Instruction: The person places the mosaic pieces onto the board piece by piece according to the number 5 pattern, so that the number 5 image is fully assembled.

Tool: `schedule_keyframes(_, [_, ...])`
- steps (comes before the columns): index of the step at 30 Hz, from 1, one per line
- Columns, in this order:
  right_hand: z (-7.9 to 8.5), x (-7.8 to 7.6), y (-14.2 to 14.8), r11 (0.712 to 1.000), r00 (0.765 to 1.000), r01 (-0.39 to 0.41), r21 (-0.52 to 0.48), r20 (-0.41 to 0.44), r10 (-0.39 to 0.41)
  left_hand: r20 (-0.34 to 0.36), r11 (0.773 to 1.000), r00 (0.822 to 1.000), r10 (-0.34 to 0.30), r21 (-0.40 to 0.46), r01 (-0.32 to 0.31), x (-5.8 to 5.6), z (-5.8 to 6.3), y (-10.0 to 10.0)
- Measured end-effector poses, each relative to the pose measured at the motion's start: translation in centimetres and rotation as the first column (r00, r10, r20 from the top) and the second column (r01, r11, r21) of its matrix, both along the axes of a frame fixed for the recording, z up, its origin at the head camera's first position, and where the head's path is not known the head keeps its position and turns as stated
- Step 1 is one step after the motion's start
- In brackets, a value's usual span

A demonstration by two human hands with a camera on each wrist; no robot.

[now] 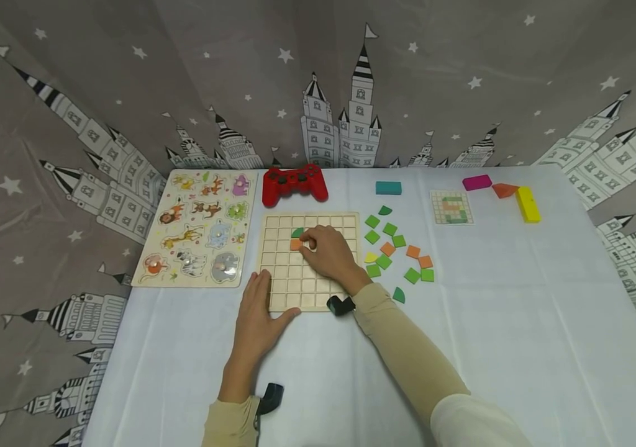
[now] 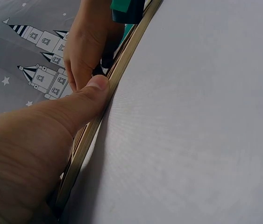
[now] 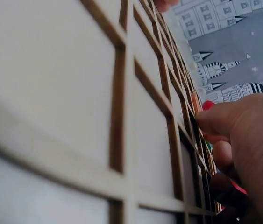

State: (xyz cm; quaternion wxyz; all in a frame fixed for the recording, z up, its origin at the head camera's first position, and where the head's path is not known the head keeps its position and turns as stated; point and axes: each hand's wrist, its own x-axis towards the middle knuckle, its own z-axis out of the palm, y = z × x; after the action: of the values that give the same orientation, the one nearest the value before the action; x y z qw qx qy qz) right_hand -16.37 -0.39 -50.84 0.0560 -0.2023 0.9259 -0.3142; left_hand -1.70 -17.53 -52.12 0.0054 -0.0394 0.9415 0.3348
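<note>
A square wooden grid board [image 1: 284, 290] lies on the table. My left hand [image 1: 254, 316] rests at its near left corner, fingers along the left edge and the thumb [image 2: 94, 88] pressed on the front rim. My right hand [image 1: 329, 253] reaches over the grid, its thumb and index finger pinching at the right side of an orange square tile [image 1: 295, 244]. In the right wrist view the thumb tip meets that orange tile [image 3: 195, 102]. Just behind it sits a green quarter-circle tile [image 1: 297, 233] in a cell. The right hand covers some cells.
Loose green tiles [image 1: 399, 241], orange tiles [image 1: 413, 251] and a yellow one [image 1: 371, 257] lie right of the board. A pattern card [image 1: 452, 207] and colored blocks [image 1: 528, 205] stand farther right. An animal puzzle [image 1: 195, 228] lies left; a red game controller [image 1: 295, 185] is behind.
</note>
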Motion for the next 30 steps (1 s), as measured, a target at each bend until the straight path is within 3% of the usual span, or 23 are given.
schedule_keyframes(8, [0.2,0.0,0.4,1.0,1.0,0.006,-0.008,0.008,-0.006,0.012,1.0,1.0,0.005,0.011,-0.005,-0.2,0.1,0.0])
schedule_keyframes(13, [0.7,0.4,3.1,0.996,0.999,0.041,-0.085,0.038,-0.038,0.011,1.0,1.0,0.011,0.009,-0.011,-0.1,-0.1,0.0])
schedule_keyframes(21, [2.3,1.9,14.0,0.968,0.983,0.183,-0.172,0.029,-0.18,0.002,1.0,1.0,0.03,0.0,-0.03,0.1,-0.3,0.0])
schedule_keyframes(27, [1.5,3.7,22.3,0.921,0.934,0.356,-0.16,0.041,-0.354,-0.018,1.0,0.999,0.026,0.007,-0.026,0.1,-0.5,0.0])
schedule_keyframes(30, [0.9,4.4,24.6,0.912,0.921,0.388,-0.136,0.084,-0.379,-0.025,1.0,0.999,0.029,0.005,-0.029,0.1,-0.5,-0.1])
